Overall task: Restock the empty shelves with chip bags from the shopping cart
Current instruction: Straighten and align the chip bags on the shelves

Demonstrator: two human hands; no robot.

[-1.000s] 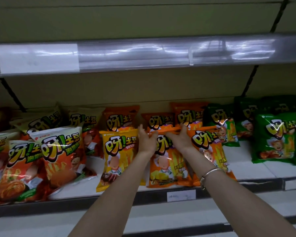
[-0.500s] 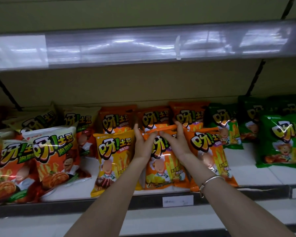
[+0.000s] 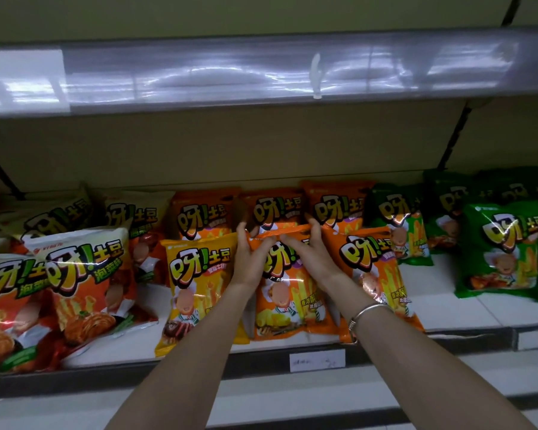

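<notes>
A beige back panel runs below a glossy rail reflecting light.

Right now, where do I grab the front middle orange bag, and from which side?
Pinch the orange bag by its top seam, from the front, as the left hand and right hand do; it leans back, and neighbouring bags crowd its sides.

Your left hand and right hand both grip the top edge of the orange chip bag on the shelf. Yellow bag touches it at 9 o'clock, second orange bag at 3 o'clock, green bags beyond.
</notes>
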